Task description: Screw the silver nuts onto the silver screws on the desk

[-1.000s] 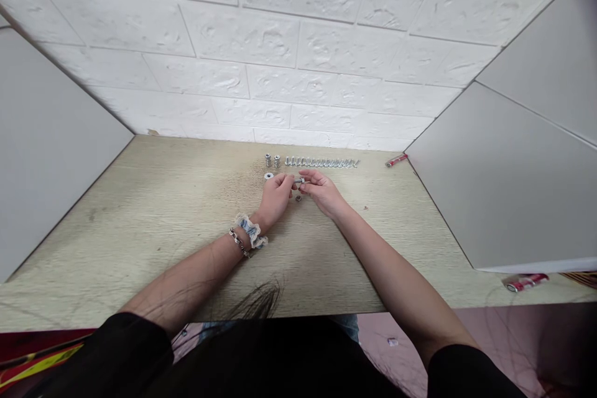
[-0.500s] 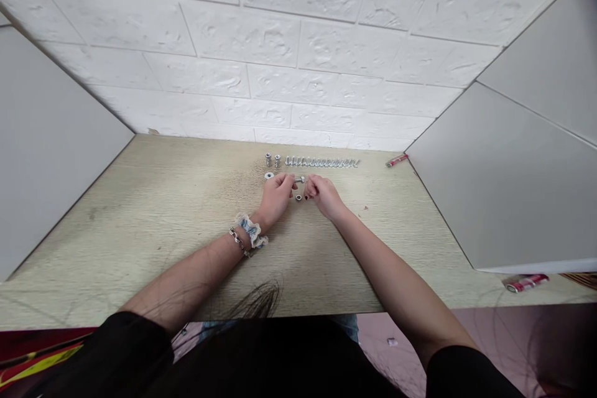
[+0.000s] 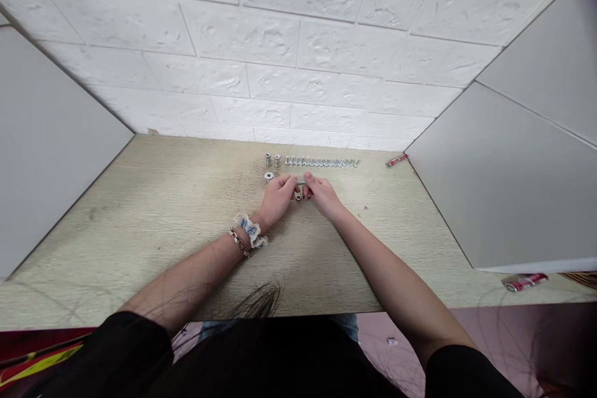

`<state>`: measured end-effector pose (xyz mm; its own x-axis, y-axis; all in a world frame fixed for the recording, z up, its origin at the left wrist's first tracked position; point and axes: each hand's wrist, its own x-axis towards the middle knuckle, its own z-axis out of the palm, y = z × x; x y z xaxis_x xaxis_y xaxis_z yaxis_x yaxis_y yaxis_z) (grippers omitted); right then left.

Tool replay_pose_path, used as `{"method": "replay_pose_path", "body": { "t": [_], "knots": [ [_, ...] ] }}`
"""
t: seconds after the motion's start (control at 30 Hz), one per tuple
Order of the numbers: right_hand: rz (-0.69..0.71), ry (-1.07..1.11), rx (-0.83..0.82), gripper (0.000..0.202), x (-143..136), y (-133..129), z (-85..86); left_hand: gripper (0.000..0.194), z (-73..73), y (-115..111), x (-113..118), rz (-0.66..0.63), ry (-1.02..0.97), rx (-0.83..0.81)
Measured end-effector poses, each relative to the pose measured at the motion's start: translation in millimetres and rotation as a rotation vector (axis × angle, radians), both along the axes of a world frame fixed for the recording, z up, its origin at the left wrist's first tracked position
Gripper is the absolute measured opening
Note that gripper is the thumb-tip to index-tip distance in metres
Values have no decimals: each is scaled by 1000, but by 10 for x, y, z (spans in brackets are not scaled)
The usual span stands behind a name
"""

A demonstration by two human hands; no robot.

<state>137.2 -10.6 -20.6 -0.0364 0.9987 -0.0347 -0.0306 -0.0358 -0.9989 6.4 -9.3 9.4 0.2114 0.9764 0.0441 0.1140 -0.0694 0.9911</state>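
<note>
Bolt (image 3: pixel 301 183) of silvery metal spans the small gap between our two hands, lying roughly level above the table (image 3: pixel 181 199), with only a short stretch of its shaft showing. Our left hand (image 3: pixel 278 191) grips one end, thumb and index finger pinched together on it. Our right hand (image 3: pixel 323 193) takes the other end, its thumb laid along the top and its fingers curled in underneath; that end is hidden, so we cannot tell how firmly those fingers press. Just below the bolt, on our side of it, a nut (image 3: pixel 298 198) shows between the fingertips of both hands, and we cannot make out whether any of them touches it. Close by our left knuckles we see a washer (image 3: pixel 269 176), its dark hole facing up. Behind that, two stubby fastener stacks (image 3: pixel 272 160) stand side by side, and to their right a long row of bolts (image 3: pixel 321 162) runs parallel to the white brick-patterned wall (image 3: pixel 298 37). On our left wrist we wear a chain bracelet (image 3: pixel 237 241) and a blue scrunchie (image 3: pixel 252 231) with pale frilled edging. Well off to our right, one red-and-silver cylinder (image 3: pixel 396 160) lies against the base of the grey side panel (image 3: pixel 522 180), and another cylinder (image 3: pixel 526 283) rests near the table's front edge.
</note>
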Motion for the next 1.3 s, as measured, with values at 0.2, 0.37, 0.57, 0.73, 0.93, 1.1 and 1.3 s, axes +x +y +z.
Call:
{"method": "replay_pose_path", "body": {
  "t": [0.2, 0.37, 0.57, 0.73, 0.93, 1.1, 1.3],
  "knots": [
    [-4, 47, 10, 54, -12, -3, 7, 31, 14, -7, -3, 0, 10, 2],
    [21, 123, 14, 43, 0, 23, -46, 31, -1, 16, -10, 26, 22, 2],
    [-13, 196, -44, 37, 12, 49, -53, 30, -20, 31, -10, 56, -12, -26],
    [-59, 187, -54, 33, 18, 54, -13, 30, -4, 17, -14, 79, -16, -5],
    [37, -162, 16, 22, 120, -4, 55, 29, -49, 63, -18, 136, -130, -27],
    [168, -687, 205, 11, 155, -116, 158, 29, -115, 115, -27, 163, -220, -47],
    [195, -993, 370, 9, 75, -166, 244, 29, -138, 115, -30, 150, -214, -31]
  ]
}}
